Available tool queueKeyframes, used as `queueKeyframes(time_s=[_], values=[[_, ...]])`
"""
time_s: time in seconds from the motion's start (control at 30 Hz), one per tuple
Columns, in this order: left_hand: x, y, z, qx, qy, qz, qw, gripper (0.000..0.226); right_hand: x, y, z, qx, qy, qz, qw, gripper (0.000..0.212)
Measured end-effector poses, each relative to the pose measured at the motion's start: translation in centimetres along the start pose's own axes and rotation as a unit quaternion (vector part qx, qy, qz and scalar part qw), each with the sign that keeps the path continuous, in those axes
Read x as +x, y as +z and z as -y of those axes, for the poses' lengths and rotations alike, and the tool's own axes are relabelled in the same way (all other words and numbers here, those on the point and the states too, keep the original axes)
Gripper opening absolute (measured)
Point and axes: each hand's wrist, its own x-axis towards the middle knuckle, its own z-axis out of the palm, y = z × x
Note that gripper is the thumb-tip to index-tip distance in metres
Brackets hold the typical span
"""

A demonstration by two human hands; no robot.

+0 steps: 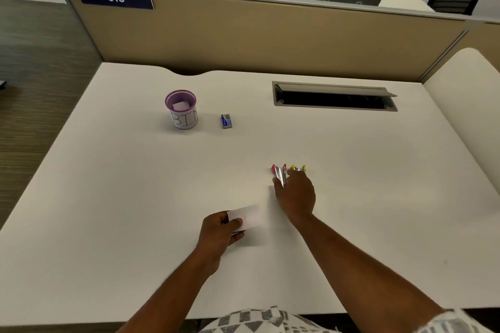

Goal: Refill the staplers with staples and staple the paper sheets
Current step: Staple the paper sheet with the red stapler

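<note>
Head view: my right hand [296,194] reaches over the pink stapler [280,174], fingers spread, grip not yet closed | my left hand [220,230] pinches the paper sheets [247,216] near the desk [135,197] front | advice: grasp body squarely, keep sheets aligned | pink stapler lies hinged open, yellow stapler [298,168] touching beside; staple box [226,121] well apart.

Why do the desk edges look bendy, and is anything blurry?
In the head view, the wide-angle lens bows the desk edges and the partition; the light is soft, with faint shadows under the left hand and right hand; the pink stapler and yellow stapler look slightly blurred.
</note>
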Motion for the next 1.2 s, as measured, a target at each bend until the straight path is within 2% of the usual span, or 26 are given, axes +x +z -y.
queueKeyframes(time_s=[0.07,0.1,0.13,0.2,0.27,0.3,0.43,0.6,0.77,0.93,1.1,1.2], values=[[0.0,0.1,-0.1,0.017,0.017,0.001,1.000,0.016,-1.4,-0.4,0.3,0.105,0.016,-0.032,0.994,0.022],[-0.1,0.2,-0.2,0.030,0.027,0.004,0.999,0.016,-2.3,-0.6,0.4,0.170,0.040,-0.020,0.984,0.016],[-0.2,0.3,-0.3,0.044,0.037,0.009,0.998,0.018,-3.3,-0.9,0.6,0.245,0.076,0.018,0.966,0.012],[-0.5,0.6,-0.5,0.074,0.059,0.015,0.995,0.023,-5.3,-1.8,1.4,0.385,0.149,0.156,0.898,0.018],[-0.7,1.1,-0.9,0.104,0.085,0.012,0.991,0.026,-7.1,-2.8,1.5,0.454,0.155,0.266,0.836,0.026],[-0.9,1.3,-1.2,0.117,0.100,0.010,0.988,0.027,-7.9,-3.2,1.5,0.469,0.141,0.284,0.824,0.026],[-2.0,2.7,-2.7,0.152,0.158,0.016,0.976,0.032,-9.3,-5.3,1.1,0.514,0.134,0.235,0.814,0.015],[-3.7,4.0,-4.8,0.117,0.200,0.012,0.973,0.026,-9.2,-8.4,1.3,0.573,0.118,0.217,0.781,0.012],[-5.3,4.7,-6.5,0.099,0.210,0.013,0.972,0.024,-9.5,-10.7,1.3,0.584,0.085,0.199,0.783,0.030],[-6.5,4.9,-7.6,0.106,0.218,0.025,0.970,0.024,-10.0,-11.6,1.9,0.613,0.075,0.192,0.763,0.033],[-7.0,5.3,-7.2,0.130,0.242,0.017,0.961,0.024,-10.0,-11.7,2.1,0.615,0.077,0.165,0.767,0.027],[-7.2,5.7,-7.0,0.155,0.266,-0.006,0.952,0.035,-9.9,-11.6,2.0,0.587,0.087,0.125,0.795,0.016]])
